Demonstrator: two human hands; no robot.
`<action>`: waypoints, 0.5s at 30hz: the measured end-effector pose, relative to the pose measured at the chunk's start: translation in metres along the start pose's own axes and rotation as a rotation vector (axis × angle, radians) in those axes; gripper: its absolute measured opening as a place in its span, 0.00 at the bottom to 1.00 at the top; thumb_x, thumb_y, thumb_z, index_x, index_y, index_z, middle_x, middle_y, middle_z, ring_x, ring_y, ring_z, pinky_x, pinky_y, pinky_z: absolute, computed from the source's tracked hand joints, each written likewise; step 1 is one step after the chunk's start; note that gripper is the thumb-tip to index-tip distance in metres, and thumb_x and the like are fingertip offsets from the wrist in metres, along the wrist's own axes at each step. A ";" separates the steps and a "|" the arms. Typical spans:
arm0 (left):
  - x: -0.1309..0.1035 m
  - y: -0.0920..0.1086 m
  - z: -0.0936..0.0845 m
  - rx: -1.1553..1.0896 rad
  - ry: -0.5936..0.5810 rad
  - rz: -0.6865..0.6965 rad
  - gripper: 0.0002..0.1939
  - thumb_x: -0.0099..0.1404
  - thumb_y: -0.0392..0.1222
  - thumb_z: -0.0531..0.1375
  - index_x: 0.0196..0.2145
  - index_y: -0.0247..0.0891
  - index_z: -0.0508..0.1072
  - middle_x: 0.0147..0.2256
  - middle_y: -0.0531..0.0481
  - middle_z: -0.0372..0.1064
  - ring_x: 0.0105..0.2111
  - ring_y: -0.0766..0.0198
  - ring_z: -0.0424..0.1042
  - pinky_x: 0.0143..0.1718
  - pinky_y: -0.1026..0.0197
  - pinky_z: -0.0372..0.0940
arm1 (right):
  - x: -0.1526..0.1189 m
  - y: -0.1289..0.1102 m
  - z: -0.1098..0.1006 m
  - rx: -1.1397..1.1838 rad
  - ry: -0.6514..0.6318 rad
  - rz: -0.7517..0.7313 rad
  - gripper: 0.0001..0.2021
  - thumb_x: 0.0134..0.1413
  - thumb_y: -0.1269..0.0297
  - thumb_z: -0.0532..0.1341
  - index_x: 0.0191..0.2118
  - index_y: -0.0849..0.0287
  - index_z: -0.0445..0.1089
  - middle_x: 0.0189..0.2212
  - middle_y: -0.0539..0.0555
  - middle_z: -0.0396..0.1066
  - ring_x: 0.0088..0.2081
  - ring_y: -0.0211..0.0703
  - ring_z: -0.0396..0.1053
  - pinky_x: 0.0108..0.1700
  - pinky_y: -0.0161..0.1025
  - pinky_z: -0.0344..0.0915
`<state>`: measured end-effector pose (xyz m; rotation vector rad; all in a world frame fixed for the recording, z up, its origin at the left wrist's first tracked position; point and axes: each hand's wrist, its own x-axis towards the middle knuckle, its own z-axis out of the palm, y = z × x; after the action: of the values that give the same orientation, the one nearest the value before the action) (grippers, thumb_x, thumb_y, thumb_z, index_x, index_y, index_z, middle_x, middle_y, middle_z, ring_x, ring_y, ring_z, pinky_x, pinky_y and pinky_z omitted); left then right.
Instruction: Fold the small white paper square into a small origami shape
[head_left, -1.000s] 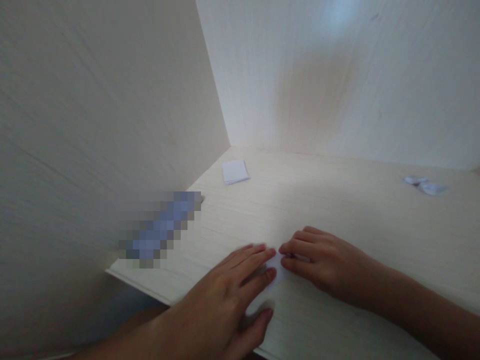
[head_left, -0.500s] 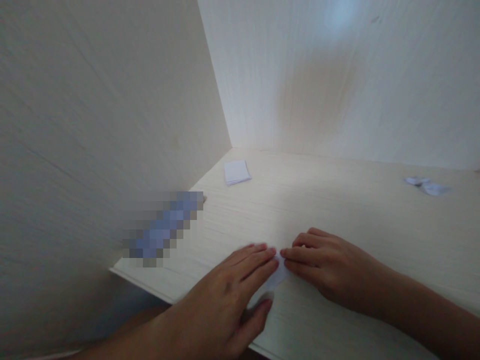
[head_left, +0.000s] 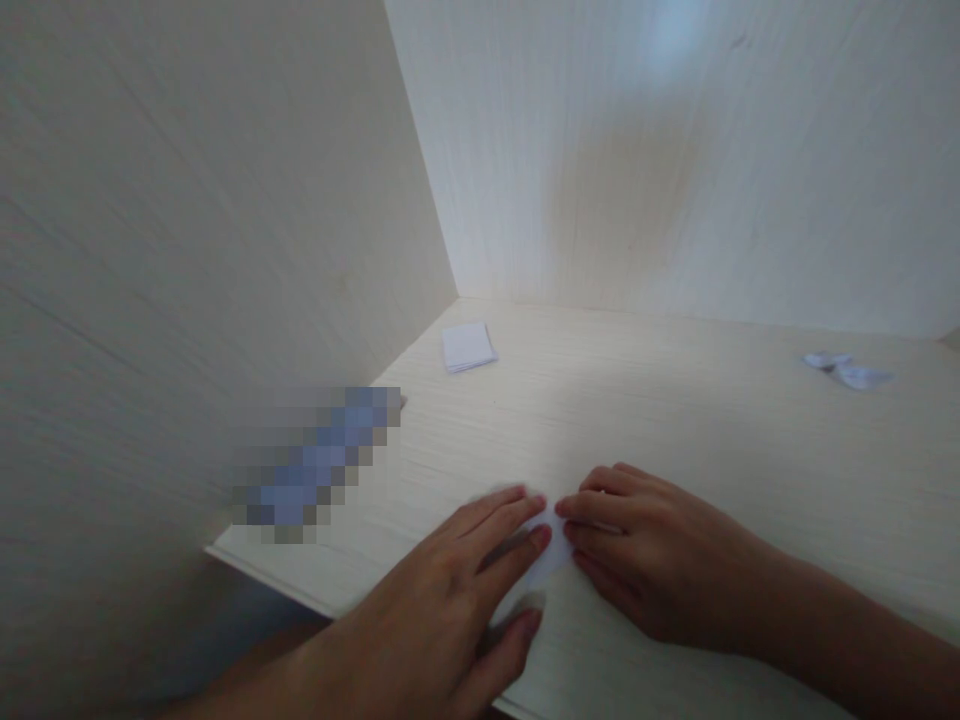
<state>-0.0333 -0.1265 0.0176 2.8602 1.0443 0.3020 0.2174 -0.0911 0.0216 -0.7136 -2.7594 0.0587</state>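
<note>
A small white piece of paper (head_left: 546, 560) lies flat on the pale wooden desk (head_left: 675, 430) near its front edge. My left hand (head_left: 457, 600) presses down on it with fingers stretched out flat and the thumb below. My right hand (head_left: 645, 560) rests beside it, its fingertips on the paper's right edge and meeting the left fingertips. Most of the paper is hidden under both hands.
A small stack of white paper squares (head_left: 467, 346) lies at the desk's back left corner. Folded white paper pieces (head_left: 847, 368) sit far right. Pale wooden panels wall the desk at left and back. A blurred blue patch (head_left: 315, 465) is at the left edge.
Both hands stay on the paper; the fingertips have shifted slightly and the view has moved a little.
</note>
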 end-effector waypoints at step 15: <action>0.004 0.000 -0.005 0.020 0.014 0.057 0.30 0.70 0.40 0.57 0.67 0.35 0.58 0.65 0.39 0.59 0.66 0.48 0.55 0.66 0.40 0.56 | -0.002 -0.013 0.004 -0.140 -0.027 0.007 0.05 0.63 0.71 0.60 0.43 0.63 0.72 0.43 0.61 0.76 0.48 0.53 0.69 0.50 0.51 0.63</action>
<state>-0.0308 -0.1240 0.0233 2.9138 0.9746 0.3178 0.2117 -0.1029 0.0188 -0.7629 -2.8080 -0.1248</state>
